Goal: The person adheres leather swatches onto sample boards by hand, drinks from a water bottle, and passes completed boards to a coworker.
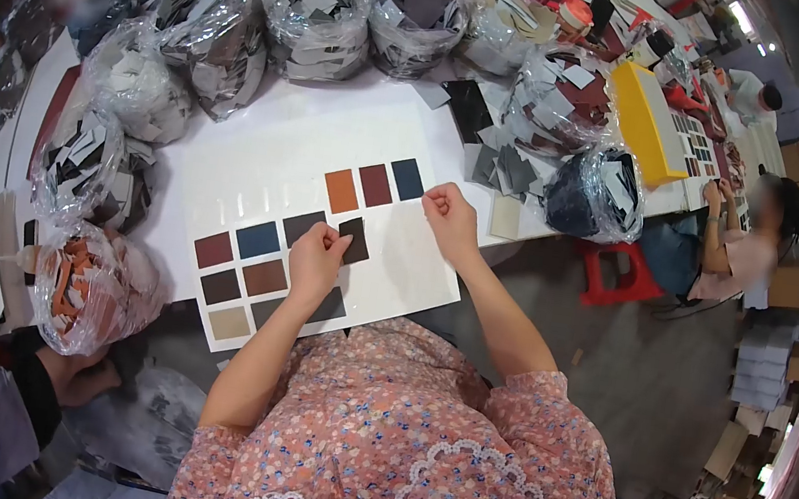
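A white sheet [407,271] lies at an angle before me, carrying rows of small coloured swatches. My left hand [316,264] is over its middle, thumb and fingers pinched at the edge of a dark brown swatch [355,242]. Close by are a dark grey swatch [302,228] and a grey one [328,305], partly covered by my left arm. My right hand [451,222] is closed near the sheet's right edge, beside a navy swatch [407,179]; what its fingers hold, if anything, is hidden. Left of the navy swatch sit a maroon swatch [377,186] and an orange swatch [340,190].
Several clear plastic bags of swatches, such as a grey-filled bag [316,22] and an orange-filled bag [91,290], ring the sheet. Loose grey swatches [506,171] lie at right, near a yellow box [646,126]. A red stool [618,275] and a co-worker [748,245] are beyond.
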Available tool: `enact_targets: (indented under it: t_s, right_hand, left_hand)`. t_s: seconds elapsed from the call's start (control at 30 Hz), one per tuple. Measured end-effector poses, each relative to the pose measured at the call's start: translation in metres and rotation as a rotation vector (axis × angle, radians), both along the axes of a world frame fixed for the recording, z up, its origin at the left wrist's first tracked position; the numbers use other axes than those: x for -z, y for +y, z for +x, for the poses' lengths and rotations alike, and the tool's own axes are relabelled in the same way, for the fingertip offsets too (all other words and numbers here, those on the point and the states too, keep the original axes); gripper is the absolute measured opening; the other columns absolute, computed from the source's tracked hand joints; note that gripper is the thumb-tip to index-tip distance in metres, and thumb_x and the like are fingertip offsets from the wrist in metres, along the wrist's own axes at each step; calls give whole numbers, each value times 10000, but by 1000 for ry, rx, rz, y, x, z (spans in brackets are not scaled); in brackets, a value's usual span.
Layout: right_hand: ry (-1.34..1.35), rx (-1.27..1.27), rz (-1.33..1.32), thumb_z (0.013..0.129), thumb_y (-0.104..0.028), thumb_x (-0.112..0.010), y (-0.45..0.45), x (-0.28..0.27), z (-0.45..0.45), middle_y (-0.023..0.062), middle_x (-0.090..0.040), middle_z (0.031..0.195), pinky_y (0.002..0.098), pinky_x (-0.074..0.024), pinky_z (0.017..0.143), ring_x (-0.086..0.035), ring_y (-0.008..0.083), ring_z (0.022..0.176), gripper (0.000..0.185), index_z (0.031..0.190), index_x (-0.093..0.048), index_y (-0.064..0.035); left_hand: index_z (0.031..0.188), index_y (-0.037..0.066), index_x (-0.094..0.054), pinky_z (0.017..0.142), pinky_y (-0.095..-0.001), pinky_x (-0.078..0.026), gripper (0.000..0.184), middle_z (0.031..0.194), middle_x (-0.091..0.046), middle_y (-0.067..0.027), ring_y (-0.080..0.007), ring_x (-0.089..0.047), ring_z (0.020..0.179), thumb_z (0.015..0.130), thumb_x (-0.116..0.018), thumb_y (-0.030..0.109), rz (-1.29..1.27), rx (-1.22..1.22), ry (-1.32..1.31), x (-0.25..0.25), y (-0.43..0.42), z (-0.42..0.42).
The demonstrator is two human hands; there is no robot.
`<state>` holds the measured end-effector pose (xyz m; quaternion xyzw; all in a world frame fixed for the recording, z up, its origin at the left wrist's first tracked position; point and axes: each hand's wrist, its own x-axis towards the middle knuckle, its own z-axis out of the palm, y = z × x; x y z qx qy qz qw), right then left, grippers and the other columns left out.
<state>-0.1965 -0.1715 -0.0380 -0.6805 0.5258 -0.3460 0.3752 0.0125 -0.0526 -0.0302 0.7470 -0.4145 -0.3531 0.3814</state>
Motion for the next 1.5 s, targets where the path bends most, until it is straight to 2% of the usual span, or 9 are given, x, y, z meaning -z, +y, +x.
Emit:
enact_targets:
  t_s: [0.23,0.33,0.67,1.0,1.1,1.23,1.33,1.43,1.5]
  right_hand:
    - [-91,2,83,880,-110,-661,22,4,-17,40,-634,710,241,-475,583,-579,82,617,115,915,-597,-22]
    - [-106,5,98,881,-102,-660,27,5,-18,33,-630,709,233,-467,580,-559,75,610,113,915,-595,-15]
    - [-238,8,151,889,-89,-651,28,-10,-18,15,-615,733,215,-451,590,-542,52,644,101,914,-590,-11]
    - [-266,8,147,899,-82,-637,22,-20,-22,6,-607,739,203,-448,598,-544,48,650,89,919,-589,-10]
    - [-276,4,163,900,-81,-636,25,-20,-22,2,-601,735,201,-448,600,-546,48,654,89,920,-588,-10]
    - [-277,22,149,901,-80,-635,25,-21,-27,0,-600,734,199,-447,604,-546,49,660,87,917,-586,-10]
    - [-315,20,167,901,-82,-635,20,-19,-30,0,-601,734,203,-445,604,-541,49,661,83,918,-588,-16]
    - [-231,18,112,900,-93,-639,0,-15,-28,-4,-599,731,212,-444,602,-531,51,652,90,920,-590,-20]
    - [-208,33,-17,889,-100,-643,-21,-46,-23,19,-600,722,232,-450,605,-537,67,641,99,941,-596,-30]
  left_hand:
    - [707,9,-576,536,-354,-455,252,608,-614,-110,-241,-595,548,811,-736,174,0,-20,-57,6,-2,-1]
    - [712,25,-554,413,-259,-374,237,548,-567,-27,-93,-515,442,858,-702,138,-57,10,-87,13,-3,0]
    - [719,21,-594,598,-404,-479,238,659,-637,-130,-318,-633,638,797,-735,196,99,0,-159,-2,-8,-4]
    - [750,14,-520,515,-373,-467,259,619,-603,-129,-280,-621,556,850,-701,169,-8,45,-343,-9,-6,-7]
    - [834,39,-502,593,-448,-480,255,670,-625,-123,-374,-627,650,852,-686,214,51,8,-362,-23,-3,-13]
    - [1063,-4,-545,739,-441,-505,346,1058,-643,-181,-345,-637,966,870,-667,256,59,233,-573,-41,18,-15]
    - [1285,-36,-493,1027,-500,-369,580,1373,-472,-241,-348,-433,1311,879,-641,352,-350,702,-980,-44,27,-6]
    - [1384,-66,-409,1145,-558,-133,747,1495,-331,-239,-351,-226,1436,890,-587,465,-217,805,-821,-23,35,-3]
    - [1386,-74,-401,1148,-561,-132,789,1488,-344,-240,-351,-250,1428,889,-556,518,-221,794,-844,-27,34,-7]
